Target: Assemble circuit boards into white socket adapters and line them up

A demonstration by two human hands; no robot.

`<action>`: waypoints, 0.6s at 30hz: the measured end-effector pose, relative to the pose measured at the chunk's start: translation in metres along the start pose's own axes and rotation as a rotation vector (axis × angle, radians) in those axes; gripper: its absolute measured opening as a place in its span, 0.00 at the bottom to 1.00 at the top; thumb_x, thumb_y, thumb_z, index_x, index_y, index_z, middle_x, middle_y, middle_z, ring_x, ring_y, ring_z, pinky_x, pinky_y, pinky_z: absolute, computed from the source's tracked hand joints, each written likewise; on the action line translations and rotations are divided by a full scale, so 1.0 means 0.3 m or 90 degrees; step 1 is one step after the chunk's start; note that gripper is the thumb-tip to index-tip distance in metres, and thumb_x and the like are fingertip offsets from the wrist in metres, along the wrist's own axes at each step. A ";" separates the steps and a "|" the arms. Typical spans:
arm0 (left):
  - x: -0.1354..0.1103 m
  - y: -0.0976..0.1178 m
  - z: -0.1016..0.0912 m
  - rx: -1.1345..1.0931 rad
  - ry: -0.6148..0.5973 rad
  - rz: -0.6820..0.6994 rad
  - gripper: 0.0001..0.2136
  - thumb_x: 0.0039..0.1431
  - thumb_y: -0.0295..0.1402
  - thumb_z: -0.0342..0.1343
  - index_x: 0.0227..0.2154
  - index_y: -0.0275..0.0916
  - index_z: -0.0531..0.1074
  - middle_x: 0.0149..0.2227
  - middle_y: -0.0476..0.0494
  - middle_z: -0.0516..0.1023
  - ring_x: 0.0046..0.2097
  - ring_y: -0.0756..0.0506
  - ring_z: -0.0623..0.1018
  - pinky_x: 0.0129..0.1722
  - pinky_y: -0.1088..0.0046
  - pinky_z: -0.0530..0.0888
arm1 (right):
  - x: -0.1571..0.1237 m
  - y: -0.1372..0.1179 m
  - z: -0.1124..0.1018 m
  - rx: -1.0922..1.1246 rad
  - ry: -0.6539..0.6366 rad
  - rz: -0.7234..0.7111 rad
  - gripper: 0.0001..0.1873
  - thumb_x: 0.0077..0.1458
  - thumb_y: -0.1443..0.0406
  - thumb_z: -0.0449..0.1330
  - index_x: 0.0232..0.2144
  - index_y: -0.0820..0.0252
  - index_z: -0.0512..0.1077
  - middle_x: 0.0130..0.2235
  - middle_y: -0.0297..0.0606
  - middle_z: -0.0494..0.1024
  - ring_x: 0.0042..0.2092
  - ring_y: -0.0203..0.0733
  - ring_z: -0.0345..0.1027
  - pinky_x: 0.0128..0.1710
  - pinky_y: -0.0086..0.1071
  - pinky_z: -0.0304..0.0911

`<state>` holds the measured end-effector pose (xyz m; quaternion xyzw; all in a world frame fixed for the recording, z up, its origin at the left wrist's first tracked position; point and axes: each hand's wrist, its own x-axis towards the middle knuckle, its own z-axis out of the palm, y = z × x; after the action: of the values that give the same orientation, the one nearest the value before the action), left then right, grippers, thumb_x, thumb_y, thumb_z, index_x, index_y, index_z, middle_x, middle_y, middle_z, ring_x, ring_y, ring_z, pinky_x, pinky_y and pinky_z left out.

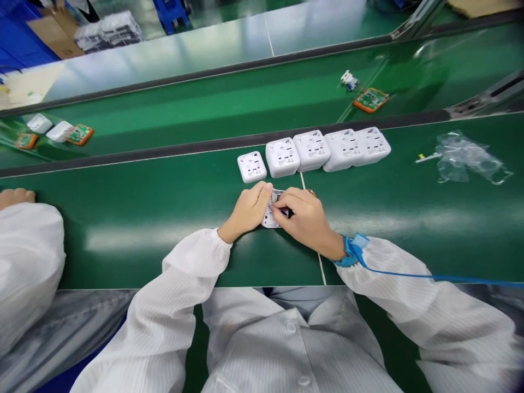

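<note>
Fingers of the left hand [248,212] lay along the white casing [270,219] over the bench [143,202], their hold hidden; the right hand's [301,213] were pinched at its face, on what I couldn't tell. Steady bracing and light pressure suited it.

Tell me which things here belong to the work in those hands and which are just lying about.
Seemingly part of the work:
white casing, between left hand and right hand
row of similar casings behind it
blue wrist strap

Seemingly just lying about:
crumpled clear plastic
blue stool
cardboard box
</note>
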<state>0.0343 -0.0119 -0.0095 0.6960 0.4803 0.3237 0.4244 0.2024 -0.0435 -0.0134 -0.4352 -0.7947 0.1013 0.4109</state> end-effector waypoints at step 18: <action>-0.003 -0.003 0.035 0.064 0.087 -0.024 0.24 0.75 0.50 0.38 0.28 0.41 0.64 0.26 0.47 0.71 0.30 0.46 0.71 0.32 0.68 0.64 | 0.033 0.016 -0.012 -0.018 -0.119 -0.063 0.15 0.65 0.72 0.54 0.25 0.58 0.65 0.31 0.38 0.71 0.34 0.43 0.60 0.35 0.37 0.52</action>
<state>0.0428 -0.0154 -0.0149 0.6833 0.5371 0.3381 0.3611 0.2051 -0.0337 -0.0081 -0.3897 -0.8515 0.1099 0.3332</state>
